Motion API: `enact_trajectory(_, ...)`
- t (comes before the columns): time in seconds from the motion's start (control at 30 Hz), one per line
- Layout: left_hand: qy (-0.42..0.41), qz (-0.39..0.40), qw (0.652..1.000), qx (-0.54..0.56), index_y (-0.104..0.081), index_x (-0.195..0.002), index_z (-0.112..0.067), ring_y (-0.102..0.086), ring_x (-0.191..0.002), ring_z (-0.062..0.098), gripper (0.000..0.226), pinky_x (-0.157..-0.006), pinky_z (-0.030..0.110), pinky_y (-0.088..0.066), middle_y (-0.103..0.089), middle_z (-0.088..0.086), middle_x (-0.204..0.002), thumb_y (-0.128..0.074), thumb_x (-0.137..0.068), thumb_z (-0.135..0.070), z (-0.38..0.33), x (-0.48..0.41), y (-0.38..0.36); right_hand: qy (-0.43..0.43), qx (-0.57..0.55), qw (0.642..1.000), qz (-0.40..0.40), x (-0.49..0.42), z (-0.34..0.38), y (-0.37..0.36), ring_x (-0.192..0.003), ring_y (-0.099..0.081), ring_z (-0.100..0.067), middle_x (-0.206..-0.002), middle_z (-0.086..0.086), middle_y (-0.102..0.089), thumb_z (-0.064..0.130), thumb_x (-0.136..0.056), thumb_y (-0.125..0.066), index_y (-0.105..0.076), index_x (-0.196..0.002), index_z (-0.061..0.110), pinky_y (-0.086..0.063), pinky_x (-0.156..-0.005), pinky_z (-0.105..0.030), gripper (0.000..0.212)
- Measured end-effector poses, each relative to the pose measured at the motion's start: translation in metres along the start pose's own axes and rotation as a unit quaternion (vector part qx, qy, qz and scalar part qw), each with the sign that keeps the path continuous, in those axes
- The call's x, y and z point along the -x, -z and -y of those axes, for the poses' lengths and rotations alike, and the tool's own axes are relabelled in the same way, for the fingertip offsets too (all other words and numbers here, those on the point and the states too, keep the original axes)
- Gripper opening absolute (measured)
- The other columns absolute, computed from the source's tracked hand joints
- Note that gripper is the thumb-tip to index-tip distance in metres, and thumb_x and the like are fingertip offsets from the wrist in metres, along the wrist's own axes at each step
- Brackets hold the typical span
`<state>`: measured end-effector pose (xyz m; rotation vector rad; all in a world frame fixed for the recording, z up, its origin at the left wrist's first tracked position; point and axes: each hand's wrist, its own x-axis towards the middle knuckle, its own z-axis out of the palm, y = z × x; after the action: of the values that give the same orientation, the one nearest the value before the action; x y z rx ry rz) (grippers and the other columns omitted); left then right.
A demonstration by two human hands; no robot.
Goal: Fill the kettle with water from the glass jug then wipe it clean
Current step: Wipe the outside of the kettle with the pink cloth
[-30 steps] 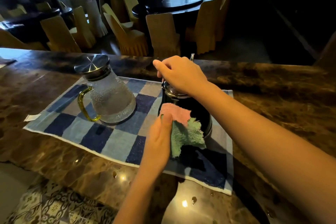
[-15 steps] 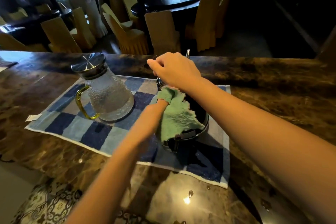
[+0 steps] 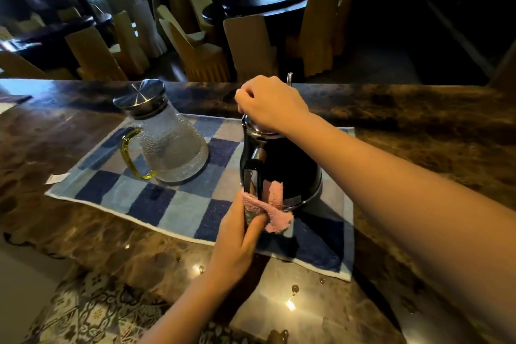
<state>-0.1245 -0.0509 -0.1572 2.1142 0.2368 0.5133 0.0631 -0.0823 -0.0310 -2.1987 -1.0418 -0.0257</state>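
– Kettle (image 3: 282, 165), position?
– Upright on checked towel (image 3: 167, 204), toward its right end, mid-desk (image 3: 418, 148). Dark body, shiny handle facing the near edge.
– And glass jug (image 3: 170, 148)?
– Same towel, left end, apart from kettle. Steel lid on, yellow handle turned left and near. Water level hard to read.
– Now right hand (image 3: 272, 105)?
– On top of kettle, fingers curled down over the lid, gripping there; the contact itself is hidden under the palm.
– Then left hand (image 3: 240, 234)?
– Closed round pink cloth (image 3: 275, 204), pinching it against the lower end of the kettle handle. Cloth wraps the handle; one flap lies on the kettle's base band, another hangs toward the towel.
– Desk otherwise?
– Brown marble, glossy. Water drops (image 3: 290, 303) near the front edge, below the towel. Covered chairs (image 3: 251, 47) beyond the far edge.
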Motion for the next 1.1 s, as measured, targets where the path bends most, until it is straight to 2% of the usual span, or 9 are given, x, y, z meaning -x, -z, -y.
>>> enact_trajectory(0.1, -0.060, -0.019, 0.994, -0.086, -0.052, -0.087, -0.021, -0.051, -0.082, 0.003, 0.009, -0.068, 0.013, -0.039, -0.053, -0.008, -0.087, -0.054, -0.080, -0.026, 0.015, 0.001, 0.003, 0.002, 0.002, 1.000, -0.001, 0.000, -0.002, -0.001, -0.074, -0.059, -0.017, -0.076, 0.002, -0.063, 0.032, -0.094, -0.038, -0.062, -0.072, 0.025, -0.036, -0.059, -0.028, 0.033)
enact_trajectory(0.3, -0.036, -0.039, 0.995, -0.089, -0.056, -0.081, -0.035, -0.058, -0.072, -0.005, 0.010, -0.061, 0.009, -0.040, -0.058, -0.019, -0.073, -0.046, -0.082, -0.034, 0.001, 0.004, 0.008, 0.003, 0.007, 1.000, -0.012, -0.001, -0.002, -0.003, -0.074, -0.060, -0.017, -0.077, 0.000, -0.065, 0.033, -0.096, -0.036, -0.066, -0.073, 0.020, -0.034, -0.057, -0.028, 0.039)
enact_trajectory(0.43, 0.091, -0.036, 0.995, -0.025, -0.055, -0.065, -0.020, -0.050, -0.056, 0.004, 0.029, -0.052, 0.021, -0.036, -0.054, -0.009, -0.058, -0.038, -0.086, -0.032, 0.000, 0.010, 0.005, 0.000, -0.003, 1.000, -0.013, 0.000, 0.000, -0.002, -0.077, -0.060, -0.017, -0.083, -0.001, -0.068, 0.038, -0.099, -0.030, -0.067, -0.077, 0.019, -0.037, -0.067, -0.031, 0.047)
enact_trajectory(0.5, 0.221, -0.049, 0.965, 0.134, -0.055, -0.071, -0.021, -0.054, -0.070, 0.014, 0.016, -0.062, 0.029, -0.043, -0.061, -0.006, -0.065, -0.051, -0.086, -0.018, -0.001, 0.005, 0.002, -0.004, -0.005, 1.000, -0.009, 0.001, 0.000, -0.002, -0.078, -0.061, -0.018, -0.083, -0.001, -0.067, 0.041, -0.100, -0.029, -0.064, -0.076, 0.021, -0.041, -0.070, -0.032, 0.046)
enact_trajectory(0.57, 0.335, -0.012, 0.899, 0.283, -0.058, -0.084, -0.014, -0.059, -0.078, 0.021, 0.018, -0.068, 0.033, -0.050, -0.064, 0.002, -0.080, -0.047, -0.095, -0.005, -0.009, -0.006, 0.000, -0.010, -0.004, 1.000, -0.008, 0.000, 0.001, -0.003, -0.078, -0.061, -0.018, -0.082, -0.001, -0.067, 0.043, -0.100, -0.028, -0.063, -0.075, 0.021, -0.043, -0.072, -0.033, 0.047)
enact_trajectory(0.7, 0.410, 0.060, 0.847, 0.332, -0.060, -0.104, -0.013, -0.067, -0.078, 0.026, 0.016, -0.068, 0.041, -0.058, -0.069, 0.011, -0.085, -0.056, -0.091, -0.005, -0.020, -0.021, 0.000, -0.015, -0.002, 1.000, -0.005, -0.002, 0.001, -0.002, -0.078, -0.061, -0.018, -0.083, -0.001, -0.067, 0.044, -0.100, -0.028, -0.064, -0.076, 0.021, -0.042, -0.072, -0.033, 0.049)
enact_trajectory(0.8, 0.455, 0.075, 0.796, 0.392, -0.064, -0.110, -0.003, -0.067, -0.081, 0.029, 0.042, -0.083, 0.049, -0.055, -0.072, 0.015, -0.085, -0.063, -0.083, -0.035, -0.016, -0.027, 0.003, -0.011, -0.001, 1.000, -0.004, -0.002, 0.000, -0.002, -0.078, -0.061, -0.016, -0.083, -0.001, -0.068, 0.044, -0.100, -0.029, -0.063, -0.073, 0.022, -0.040, -0.071, -0.032, 0.049)
enact_trajectory(0.93, 0.462, 0.075, 0.819, 0.331, -0.064, -0.085, -0.007, -0.064, -0.060, 0.019, 0.044, -0.053, 0.023, -0.053, -0.067, 0.010, -0.076, -0.045, -0.095, -0.046, -0.010, -0.026, 0.000, -0.007, 0.004, 1.000, -0.006, -0.002, -0.001, -0.001, -0.077, -0.060, -0.016, -0.083, 0.000, -0.069, 0.043, -0.100, -0.030, -0.062, -0.072, 0.023, -0.038, -0.071, -0.032, 0.047)
enact_trajectory(1.1, 0.459, 0.058, 0.833, 0.304, -0.064, -0.095, -0.002, -0.060, -0.077, 0.025, 0.044, -0.062, 0.024, -0.050, -0.066, 0.023, -0.098, -0.047, -0.096, -0.042, -0.014, -0.024, 0.001, -0.006, 0.011, 1.000, -0.010, -0.002, -0.001, -0.002, -0.078, -0.061, -0.018, -0.080, -0.001, -0.067, 0.044, -0.100, -0.029, -0.063, -0.071, 0.023, -0.041, -0.072, -0.033, 0.049)
